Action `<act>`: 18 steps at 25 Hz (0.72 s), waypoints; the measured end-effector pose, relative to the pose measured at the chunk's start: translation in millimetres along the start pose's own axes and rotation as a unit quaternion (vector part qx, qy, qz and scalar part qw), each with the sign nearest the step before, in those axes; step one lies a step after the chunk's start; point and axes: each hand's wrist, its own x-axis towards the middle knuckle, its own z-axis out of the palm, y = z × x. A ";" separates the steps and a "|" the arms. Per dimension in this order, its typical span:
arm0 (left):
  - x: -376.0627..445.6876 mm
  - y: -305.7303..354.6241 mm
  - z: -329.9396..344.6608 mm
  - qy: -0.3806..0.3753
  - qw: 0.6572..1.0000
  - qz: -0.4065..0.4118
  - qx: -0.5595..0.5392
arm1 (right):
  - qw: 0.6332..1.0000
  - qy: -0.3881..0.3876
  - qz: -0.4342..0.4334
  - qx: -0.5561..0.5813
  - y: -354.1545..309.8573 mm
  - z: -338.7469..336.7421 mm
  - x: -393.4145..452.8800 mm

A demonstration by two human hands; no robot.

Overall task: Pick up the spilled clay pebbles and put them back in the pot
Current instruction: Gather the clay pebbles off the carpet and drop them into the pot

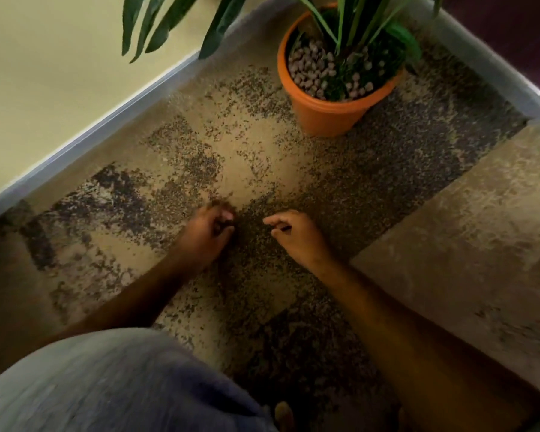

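Note:
An orange pot (pixel 325 110) with a green plant stands on the carpet at the upper right, its soil topped with greyish clay pebbles (pixel 309 70). My left hand (pixel 208 232) rests low on the carpet at centre, fingers curled around a few dark pebbles (pixel 226 222). My right hand (pixel 295 233) is a short way to its right, fingers bent and apart, tips close to the carpet. Loose pebbles on the floor are hard to tell from the speckled carpet pattern. Both hands are well in front of the pot.
The carpet (pixel 262 151) is tan with dark mottled patches. A pale wall with a grey skirting board (pixel 85 141) runs along the left. A lighter carpet tile (pixel 465 244) lies on the right. Long leaves (pixel 156 23) hang over the top. My grey-clad knee (pixel 106 385) fills the bottom left.

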 end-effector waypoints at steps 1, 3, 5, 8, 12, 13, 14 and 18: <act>-11.9 -11.7 10.2 0.006 0.999 0.020 0.046 | 0.999 0.005 -0.016 -0.031 3.0 5.5 -2.0; -37.0 -26.5 22.2 0.012 0.992 0.067 0.105 | 0.993 -0.010 -0.047 -0.109 5.3 11.2 -2.9; -62.0 -38.7 29.9 0.001 0.982 0.088 0.165 | 0.985 -0.036 -0.047 -0.163 4.1 12.8 -1.2; -90.4 -52.0 43.0 -0.026 0.968 0.102 0.230 | 0.983 -0.040 -0.034 -0.173 -2.2 11.8 2.8; -103.4 -51.6 58.4 -0.021 0.962 0.122 0.244 | 0.982 -0.031 -0.049 -0.178 -5.1 10.9 3.7; -105.0 -49.5 60.6 -0.022 0.961 0.125 0.246 | 0.980 -0.030 -0.057 -0.186 -4.4 10.8 3.3; -105.9 -48.4 62.2 -0.019 0.961 0.131 0.245 | 0.979 -0.027 -0.066 -0.193 -3.2 10.4 2.8; -102.1 -43.5 55.0 -0.024 0.977 0.121 0.171 | 0.974 -0.028 -0.089 -0.206 3.9 2.7 0.8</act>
